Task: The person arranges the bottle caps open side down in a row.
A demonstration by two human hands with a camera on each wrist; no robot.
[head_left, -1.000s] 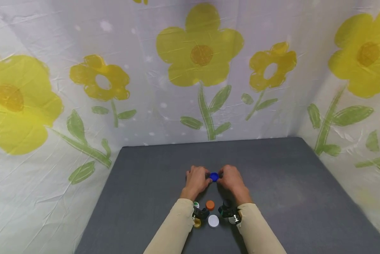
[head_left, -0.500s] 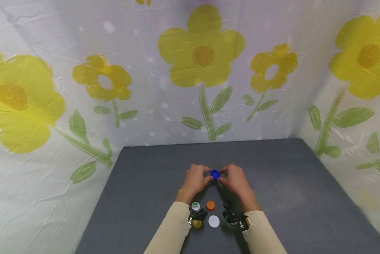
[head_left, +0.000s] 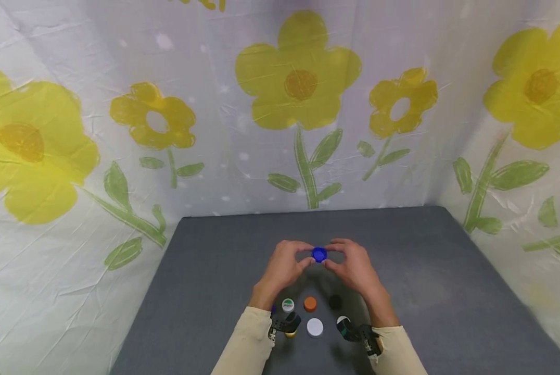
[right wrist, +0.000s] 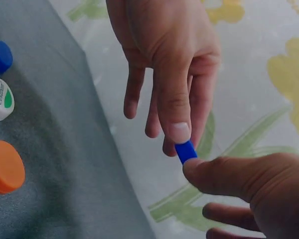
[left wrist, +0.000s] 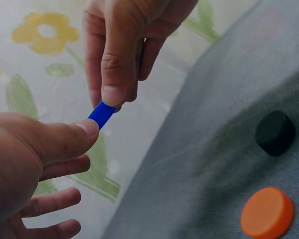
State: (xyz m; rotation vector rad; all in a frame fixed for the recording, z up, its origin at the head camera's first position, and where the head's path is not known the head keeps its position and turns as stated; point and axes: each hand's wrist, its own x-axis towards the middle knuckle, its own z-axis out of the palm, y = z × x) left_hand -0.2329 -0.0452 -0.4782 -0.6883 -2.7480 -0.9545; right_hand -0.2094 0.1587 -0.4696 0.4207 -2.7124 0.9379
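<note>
A small blue bottle cap [head_left: 319,254] is held up between both hands, its hollow side facing the head camera. My left hand [head_left: 281,266] pinches its left edge between thumb and fingers. On the opposite edge my right hand [head_left: 353,265] does the same. In the left wrist view the blue cap [left wrist: 102,113] appears edge-on, thumbs at its two ends. The right wrist view has the blue cap [right wrist: 185,151] edge-on too, with the lower fingers of each hand spread away from it.
Below the hands, several caps lie on the dark grey table [head_left: 224,260]: orange [head_left: 310,304], black [head_left: 335,302], white [head_left: 315,327], and a white cap with green print [head_left: 288,305]. Another blue cap [right wrist: 1,57] lies beside them. Forearms partly cover a gold cap [head_left: 290,334]. A flower-printed curtain [head_left: 214,156] stands behind.
Both hands have lifted the blue cap up from near the table. The wrists have spread apart, and the cap now tilts more toward the head camera.
</note>
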